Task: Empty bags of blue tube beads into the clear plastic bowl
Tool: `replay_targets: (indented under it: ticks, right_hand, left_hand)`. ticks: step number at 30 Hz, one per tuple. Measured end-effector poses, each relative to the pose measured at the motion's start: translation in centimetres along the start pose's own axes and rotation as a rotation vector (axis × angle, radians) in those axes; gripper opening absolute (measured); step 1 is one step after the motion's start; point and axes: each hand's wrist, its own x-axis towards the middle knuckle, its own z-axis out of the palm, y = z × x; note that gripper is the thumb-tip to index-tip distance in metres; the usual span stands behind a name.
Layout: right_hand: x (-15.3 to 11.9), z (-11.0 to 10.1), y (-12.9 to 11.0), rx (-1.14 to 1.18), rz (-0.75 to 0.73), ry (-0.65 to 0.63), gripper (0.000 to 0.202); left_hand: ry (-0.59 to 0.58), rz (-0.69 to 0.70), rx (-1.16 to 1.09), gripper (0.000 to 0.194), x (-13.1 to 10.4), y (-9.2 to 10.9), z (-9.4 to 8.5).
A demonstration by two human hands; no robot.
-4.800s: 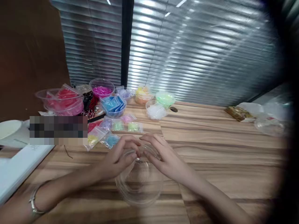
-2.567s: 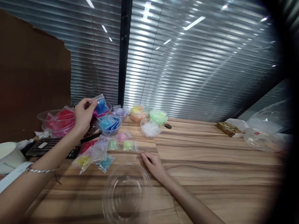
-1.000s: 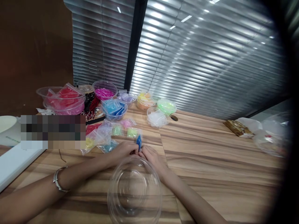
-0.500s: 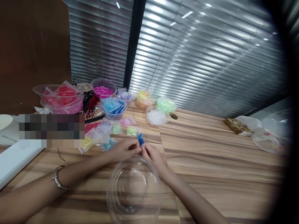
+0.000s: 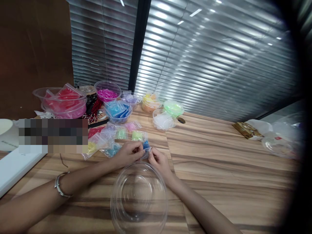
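Note:
A small clear plastic bag with blue contents (image 5: 146, 146) is stretched between my two hands. My left hand (image 5: 130, 152) pinches its left side, fingers closed. On the right edge, my right hand (image 5: 159, 160) grips it between thumb and fingers. Just below both hands stands a clear plastic bowl (image 5: 139, 208) with nothing visible in it. Beyond my left hand lie small bags with light green (image 5: 137, 136), pink (image 5: 133, 126) and teal (image 5: 112, 150) contents. What exactly fills the blue bag is too small to make out.
Clear bowls at the back hold red bags (image 5: 67, 97), magenta pieces (image 5: 107, 94), blue bags (image 5: 119, 110), orange and yellow bags (image 5: 150, 103), green bags (image 5: 173, 108) and white bags (image 5: 163, 120). A white box (image 5: 19, 165) sits at left. A gold packet (image 5: 246, 131) lies at far right.
My hands have drawn slightly apart, and more of the blue bag's clear upper part shows between my fingers. The bowls and other bags stay where they were.

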Motion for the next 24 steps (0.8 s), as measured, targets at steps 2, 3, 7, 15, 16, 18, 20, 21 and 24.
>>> replay_targets:
  ticks: [2, 3, 7, 15, 16, 18, 20, 21, 24]
  right_hand:
    - [0.02, -0.06, 0.0, 0.007, -0.004, 0.008, 0.029]
    - [0.02, -0.09, -0.02, 0.01, -0.007, 0.012, 0.03]
    - [-0.17, -0.17, -0.08, 0.021, -0.02, 0.032, 0.029]
    - [-0.51, -0.08, -0.24, 0.046, -0.016, 0.042, 0.028]
    - [-0.45, -0.17, -0.34, 0.049, -0.015, 0.032, 0.029]
    - [-0.32, -0.4, -0.55, 0.046, -0.025, 0.022, 0.026]
    - [-0.19, -0.62, -0.71, 0.017, -0.091, 0.055, 0.017]
    - [-0.12, -0.69, -0.74, -0.013, -0.143, 0.087, 0.013]
    - [0.12, -0.63, -0.66, -0.132, -0.275, 0.142, 0.042]
  left_hand:
    - [0.005, -0.002, 0.0, 0.031, 0.0, 0.0, 0.02]
    - [0.01, 0.003, 0.007, 0.031, -0.03, 0.02, 0.03]
    - [0.087, 0.065, 0.079, 0.03, -0.31, 0.08, 0.02]
    - [0.137, 0.233, 0.186, 0.025, -0.52, -0.1, 0.14]
    - [0.134, 0.221, 0.182, 0.025, -0.46, -0.08, 0.14]
    - [0.136, 0.188, 0.162, 0.024, -0.31, -0.03, 0.11]
    - [0.142, 0.153, 0.131, 0.025, -0.19, 0.02, 0.07]
    - [0.151, 0.135, 0.116, 0.024, -0.14, 0.04, 0.06]
    - [0.152, 0.079, 0.033, 0.023, -0.07, 0.02, 0.03]
